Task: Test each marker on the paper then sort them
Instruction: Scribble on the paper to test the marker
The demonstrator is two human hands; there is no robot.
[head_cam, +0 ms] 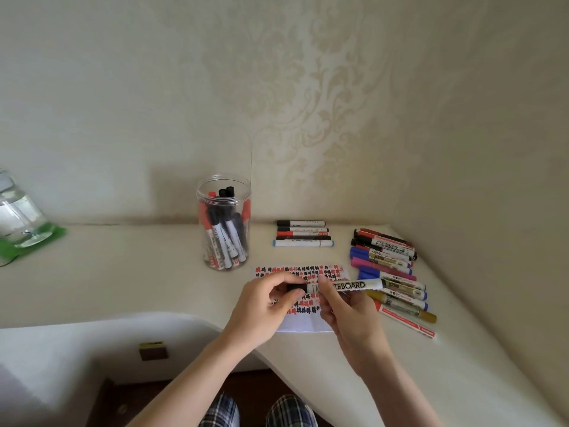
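Pinching the black cap with my left hand while my right hand grips the whiteboard marker level over the test paper, ready for uncapping.

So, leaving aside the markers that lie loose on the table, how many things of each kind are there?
Clear jar with markers inside: 1
Paper sheet: 1
Whiteboard marker, held above the paper: 1
Clear bottle: 1
Green mat: 1
Total: 5
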